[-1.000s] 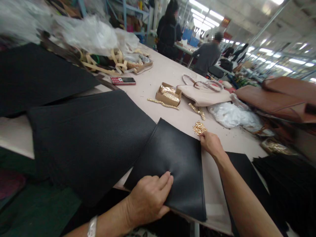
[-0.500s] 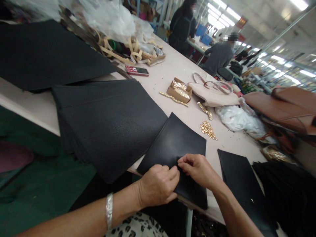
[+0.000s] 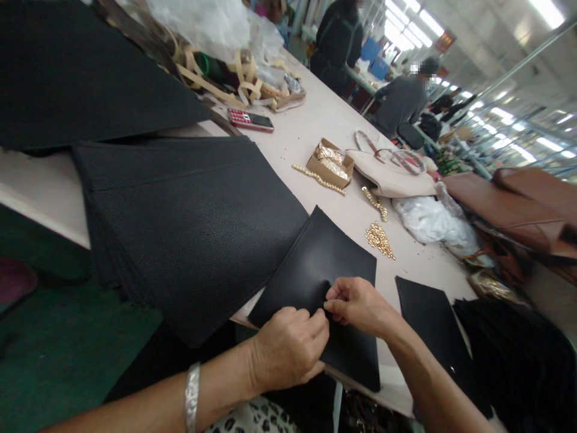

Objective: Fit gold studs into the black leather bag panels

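Note:
A smooth black leather piece (image 3: pixel 311 252) lies at the table's near edge, on what looks like a stack of similar pieces. My left hand (image 3: pixel 291 346) rests over its front edge, fingers curled and closed, hiding whatever they grip. Just to the right, my right hand (image 3: pixel 356 304) pinches thumb and forefinger together above the leather, close to the left fingertips. Whatever is in that pinch is too small or too hidden to make out. Beyond the piece lies a small heap of gold metal fittings (image 3: pixel 379 239).
Large black leather sheets (image 3: pixel 193 222) are stacked to the left. A cardboard box (image 3: pixel 331 163) of gold fittings, a red phone (image 3: pixel 250 119) and a cream bag (image 3: pixel 392 171) lie farther back. A narrow black leather panel (image 3: pixel 433 319) lies right. Two people stand or sit beyond the table.
The view has shifted slightly. Both hands stay together over the black leather piece, with the fingertips still close together.

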Motion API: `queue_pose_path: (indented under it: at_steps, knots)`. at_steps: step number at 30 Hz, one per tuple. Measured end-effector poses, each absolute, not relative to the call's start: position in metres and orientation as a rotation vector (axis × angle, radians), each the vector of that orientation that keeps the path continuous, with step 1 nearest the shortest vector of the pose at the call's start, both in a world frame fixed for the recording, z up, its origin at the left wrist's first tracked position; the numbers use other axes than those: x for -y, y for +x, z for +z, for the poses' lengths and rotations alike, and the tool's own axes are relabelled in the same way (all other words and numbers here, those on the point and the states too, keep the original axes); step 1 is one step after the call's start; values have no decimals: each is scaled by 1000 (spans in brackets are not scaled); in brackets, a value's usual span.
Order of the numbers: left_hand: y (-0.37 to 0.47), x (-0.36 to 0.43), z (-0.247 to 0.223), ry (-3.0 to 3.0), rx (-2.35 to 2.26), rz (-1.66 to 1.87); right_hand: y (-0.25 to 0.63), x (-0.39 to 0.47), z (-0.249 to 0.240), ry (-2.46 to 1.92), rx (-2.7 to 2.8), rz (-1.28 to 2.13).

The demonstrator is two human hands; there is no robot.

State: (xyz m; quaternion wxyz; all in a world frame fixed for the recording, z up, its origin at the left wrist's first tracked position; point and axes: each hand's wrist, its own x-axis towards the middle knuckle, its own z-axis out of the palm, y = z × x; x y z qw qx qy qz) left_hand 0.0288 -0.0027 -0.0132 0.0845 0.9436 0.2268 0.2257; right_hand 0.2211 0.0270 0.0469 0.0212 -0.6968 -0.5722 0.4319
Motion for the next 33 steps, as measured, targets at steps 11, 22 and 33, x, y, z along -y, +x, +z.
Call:
queue_pose_path:
  at_steps: [11, 22, 33]
  knots:
    - [29, 3, -15, 2782, -751, 788, 218, -41, 56, -2309, 1791, 1255]
    - [31, -1, -10, 2868, -698, 805, 276, 37, 36, -2261, 1309, 533]
    - [12, 33, 15, 2160, -763, 715, 356, 84, 81, -1882, 1080, 720]
